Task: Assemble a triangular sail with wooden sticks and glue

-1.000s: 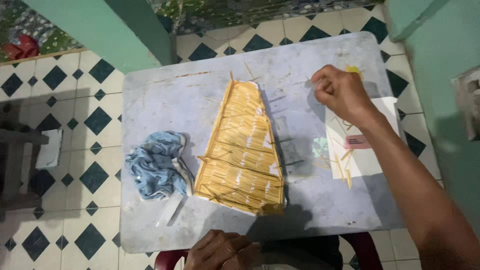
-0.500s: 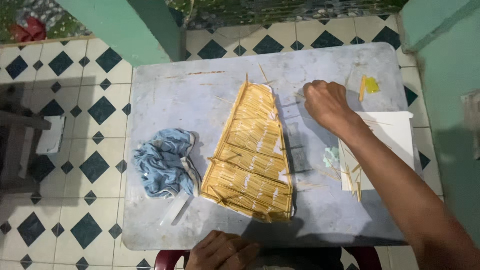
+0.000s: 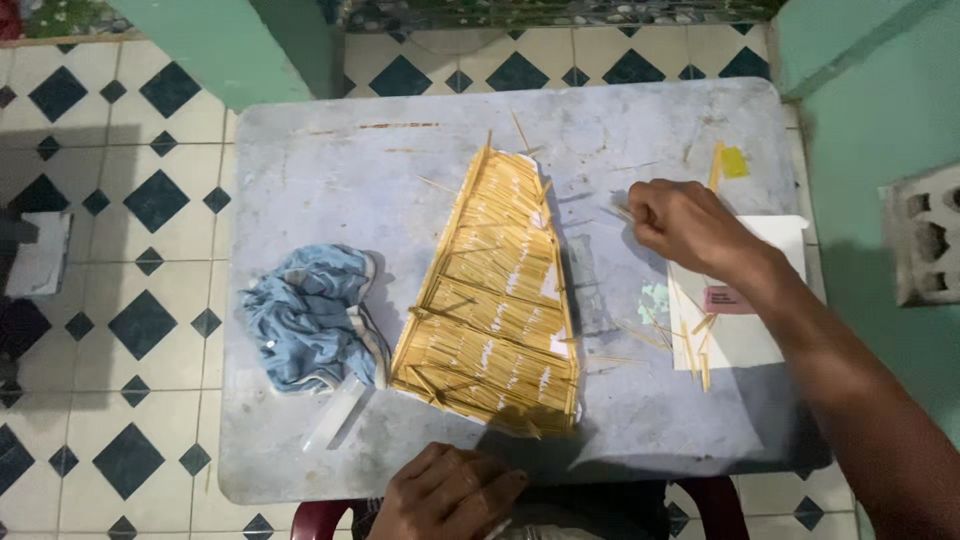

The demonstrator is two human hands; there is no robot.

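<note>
The right hand rested near the right edge of the table, its fingers curled closed, seemingly pinching a thin stick, though this was hard to see. The left hand lay loosely closed at the front edge, holding nothing visible. The stick panel lay flat in the table's middle, beside a blue cloth. Loose sticks lay on white paper near the wrist; I judged the forearm could sweep them off, or knock the panel's fragile edge.
</note>
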